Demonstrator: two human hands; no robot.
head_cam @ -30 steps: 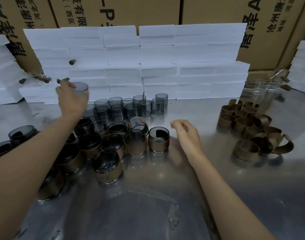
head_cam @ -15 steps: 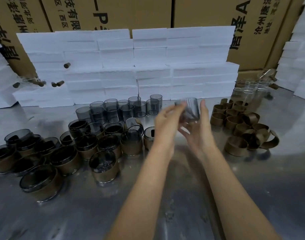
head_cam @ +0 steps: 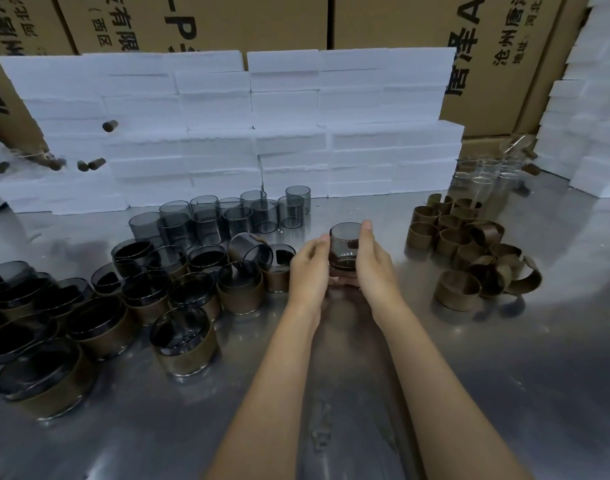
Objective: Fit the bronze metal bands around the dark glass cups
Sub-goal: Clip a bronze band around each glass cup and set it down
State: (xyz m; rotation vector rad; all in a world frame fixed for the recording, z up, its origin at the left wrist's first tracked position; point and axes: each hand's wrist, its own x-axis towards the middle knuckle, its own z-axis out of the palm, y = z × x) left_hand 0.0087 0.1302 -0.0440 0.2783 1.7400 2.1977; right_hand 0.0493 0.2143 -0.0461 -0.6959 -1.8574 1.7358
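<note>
left hand (head_cam: 308,268) + right hand (head_cam: 372,261) grip dark glass cup (head_cam: 345,245) | upright | contents unclear

Dark glass cup (head_cam: 345,245) upright mid-table, unbanded; bronze bands (head_cam: 469,251) heaped right, banded cups (head_cam: 182,344) clustered left

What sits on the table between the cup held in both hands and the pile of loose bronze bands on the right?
Nothing: in the head view, bare metal table separates the held cup from the bronze bands.

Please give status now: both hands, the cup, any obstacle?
Left hand and right hand both grip one dark glass cup, no band on it. Bronze bands lie to the right. Nothing in the way.
</note>
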